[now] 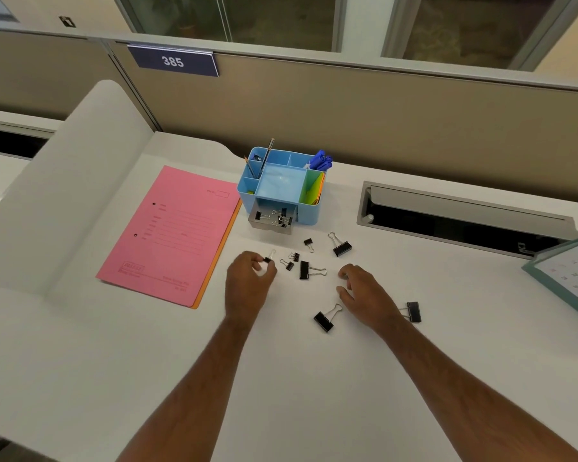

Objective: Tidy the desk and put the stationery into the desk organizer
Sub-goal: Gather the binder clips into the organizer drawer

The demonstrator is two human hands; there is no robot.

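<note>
Fingers of the left hand (249, 273) are curled, thumb and forefinger pinching a small binder clip (269, 257) just above the desk surface. Fingers of the right hand (361, 288) are loosely bent and hold nothing; the hand hovers over or rests on the desktop, which of the two cannot be told, near a large binder clip (326, 319) just beside its thumb.

Progress, as judged: partly done. The blue desk organizer (309, 213) stands at the back of the desk with its small front drawer (271, 221) pulled open and several clips already inside. Pencils (262, 161) stand in its rear left compartment, blue markers (321, 160) in the rear right, coloured paper (314, 188) in the right side slot. Outstanding: seven clips loose on the desk, three small and four large, besides the one in hand; the drawer is yet to be closed.

Surface: white desk (314, 378). A pink folder (174, 235) lies left of the organizer over an orange one. A recessed cable tray (447, 211) sits at right, a calendar (568, 275) at the far right edge. Behind: beige partition bearing a sign reading 385 (173, 61), windows above.
</note>
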